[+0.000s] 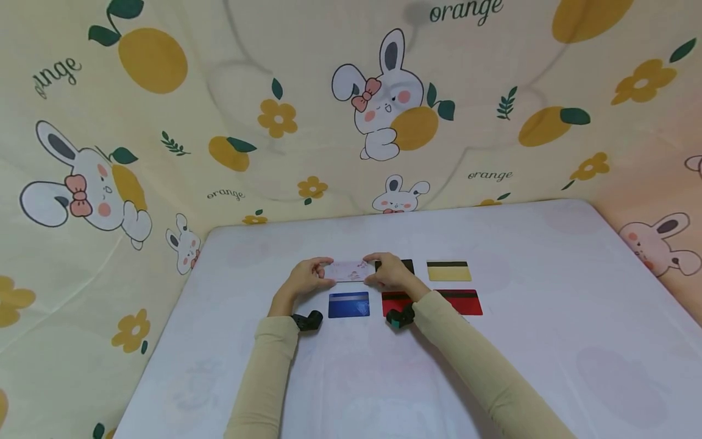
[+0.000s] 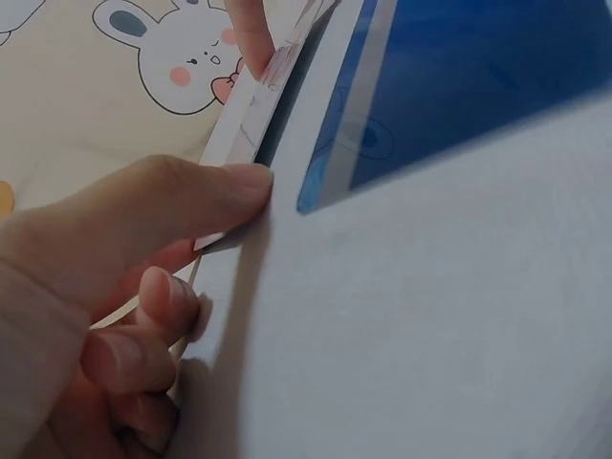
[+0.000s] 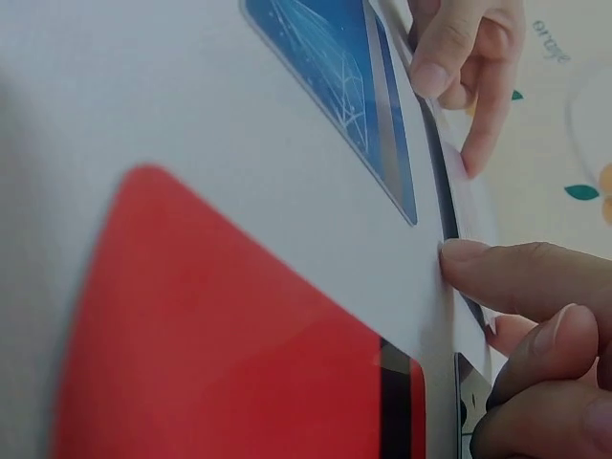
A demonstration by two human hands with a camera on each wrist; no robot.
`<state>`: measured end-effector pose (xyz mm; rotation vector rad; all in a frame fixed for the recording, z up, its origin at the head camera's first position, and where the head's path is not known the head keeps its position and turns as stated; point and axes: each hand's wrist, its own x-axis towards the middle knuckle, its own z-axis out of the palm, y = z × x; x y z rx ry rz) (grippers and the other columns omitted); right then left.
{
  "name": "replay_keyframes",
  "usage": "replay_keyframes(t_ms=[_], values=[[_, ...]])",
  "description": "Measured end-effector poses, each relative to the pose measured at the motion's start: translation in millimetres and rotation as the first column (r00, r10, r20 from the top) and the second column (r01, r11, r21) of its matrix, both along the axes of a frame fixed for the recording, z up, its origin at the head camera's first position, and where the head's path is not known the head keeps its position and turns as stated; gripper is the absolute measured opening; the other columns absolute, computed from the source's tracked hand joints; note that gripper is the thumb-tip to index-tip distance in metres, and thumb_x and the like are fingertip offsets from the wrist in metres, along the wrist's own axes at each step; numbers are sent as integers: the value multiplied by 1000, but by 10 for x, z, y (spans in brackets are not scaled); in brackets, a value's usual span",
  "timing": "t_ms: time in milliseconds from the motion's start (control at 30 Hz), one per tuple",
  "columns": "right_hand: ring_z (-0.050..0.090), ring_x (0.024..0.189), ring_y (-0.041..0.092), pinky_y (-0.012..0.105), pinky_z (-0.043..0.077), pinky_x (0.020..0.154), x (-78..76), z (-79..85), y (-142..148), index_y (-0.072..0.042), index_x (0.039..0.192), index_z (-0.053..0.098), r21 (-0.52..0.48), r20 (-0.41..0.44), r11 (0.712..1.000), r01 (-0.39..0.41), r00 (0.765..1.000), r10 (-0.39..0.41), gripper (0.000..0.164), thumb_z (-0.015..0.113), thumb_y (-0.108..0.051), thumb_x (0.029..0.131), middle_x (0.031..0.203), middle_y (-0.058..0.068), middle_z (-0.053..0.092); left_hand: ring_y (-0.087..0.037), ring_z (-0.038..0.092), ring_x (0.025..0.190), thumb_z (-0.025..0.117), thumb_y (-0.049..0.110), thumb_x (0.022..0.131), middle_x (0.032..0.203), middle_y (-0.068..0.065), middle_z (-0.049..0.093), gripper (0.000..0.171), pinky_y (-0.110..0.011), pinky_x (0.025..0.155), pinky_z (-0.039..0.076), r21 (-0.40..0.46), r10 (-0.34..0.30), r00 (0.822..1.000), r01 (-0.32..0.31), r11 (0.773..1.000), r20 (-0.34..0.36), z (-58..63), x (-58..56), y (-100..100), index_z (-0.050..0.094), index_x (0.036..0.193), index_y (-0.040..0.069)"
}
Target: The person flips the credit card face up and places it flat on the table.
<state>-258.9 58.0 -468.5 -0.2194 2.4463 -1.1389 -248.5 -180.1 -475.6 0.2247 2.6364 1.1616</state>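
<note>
A pale pink card (image 1: pixel 348 272) with a small printed picture lies level between both hands. My left hand (image 1: pixel 306 278) pinches its left end between thumb and index finger; the other fingers are curled in the left wrist view. At the right end, my right hand (image 1: pixel 389 272) pinches the card the same way. A dark gap or shadow shows along the card's near edge (image 3: pixel 448 191). Just below lies a blue card (image 1: pixel 348 306) with a grey stripe. Partly hidden behind my right hand is a black card (image 1: pixel 408 265).
A gold card (image 1: pixel 450 273) with a dark stripe lies to the right. Nearer are two red cards, one (image 1: pixel 465 302) partly under my right sleeve and another (image 1: pixel 392 299) beside my right wrist. The white table (image 1: pixel 548 274) meets a printed cloth (image 1: pixel 307 152) behind.
</note>
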Motion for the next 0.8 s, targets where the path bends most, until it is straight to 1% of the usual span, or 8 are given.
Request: replay_keyframes(t_ms=[67,100,167,267,333,400,500,800], values=[[41,46,9,19,31,46,6,9,-1,-15,136,55,-6,4,1000,8,1000,-8,61,77,-13,79,111,17,63,-10,43,66,78,13,78,71,4,48,55,-23,68,35,-2,-4,1000,4,1000,-8,7,0,5,60,128,5],[42,46,9,19,31,46,7,12,-1,-15,136,55,-4,7,1000,12,1000,-12,61,77,-13,79,107,16,64,-10,43,66,78,13,78,71,4,48,55,-23,68,35,-4,-5,1000,5,1000,-11,9,0,8,60,128,4],[43,46,9,19,32,46,14,22,-4,-15,136,55,-3,8,1000,19,1000,-19,61,77,-13,79,91,11,65,-10,43,66,78,14,78,71,4,48,55,-24,69,35,-12,-2,1000,2,1000,-11,9,-3,11,60,129,5],[44,46,9,19,31,46,21,28,-7,-15,135,55,7,2,1000,25,1000,-25,61,77,-13,78,85,9,63,-11,43,67,79,15,78,71,4,48,55,-24,69,35,-17,8,1000,-8,1000,-2,10,3,14,60,128,6],[44,46,9,19,31,46,29,34,-12,-15,135,56,12,-2,1000,26,1000,-26,61,78,-13,78,91,11,64,-11,44,68,79,16,77,71,4,48,55,-24,69,35,-18,17,1000,-17,1000,3,9,7,15,60,128,6],[44,47,10,20,30,47,34,40,-15,-14,135,56,14,0,999,29,1000,-29,60,77,-13,79,113,17,61,-11,44,68,79,16,77,72,4,48,55,-24,69,35,-11,26,1000,-26,1000,9,12,12,18,61,128,7],[44,48,10,20,30,48,38,50,-17,-14,135,56,16,2,999,29,1000,-29,61,77,-13,79,129,20,53,-11,44,68,80,16,77,72,4,47,55,-24,69,35,-4,32,999,-32,999,11,12,13,22,61,128,8],[44,49,11,20,30,49,35,48,-14,-14,135,56,19,-2,999,38,999,-38,59,77,-15,79,133,20,50,-11,43,68,80,16,76,72,4,47,55,-24,69,34,11,22,1000,-22,1000,-2,-5,11,12,61,127,7]])
